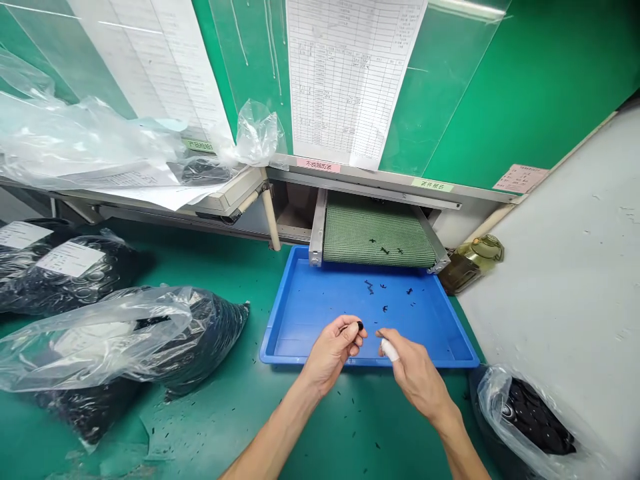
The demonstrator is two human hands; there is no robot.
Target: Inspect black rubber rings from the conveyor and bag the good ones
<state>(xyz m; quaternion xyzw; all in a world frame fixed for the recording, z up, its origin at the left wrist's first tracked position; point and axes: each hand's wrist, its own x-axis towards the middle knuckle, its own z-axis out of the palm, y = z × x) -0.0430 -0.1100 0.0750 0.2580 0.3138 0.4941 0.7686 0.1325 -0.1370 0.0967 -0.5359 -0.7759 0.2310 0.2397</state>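
The left hand (333, 353) pinches a small black part (359, 325) between thumb and forefinger, the fingers nearly closed and the piece too small to identify. Just beside it, the right hand (413, 373) hovers with thumb and forefinger parted, no object visible in its grip, a white finger wrap (389, 349) covering one fingertip. Both hands are over the near edge of a blue plastic tray (320, 300), where more black pieces (385, 297) lie scattered. At the tray's far edge, a green mesh conveyor belt (377, 233) carries a few others. Clear bags of black parts (210, 327) sit left of the tray on a green mat (240, 267); another bag (530, 417) is cut off at the frame's lower right.
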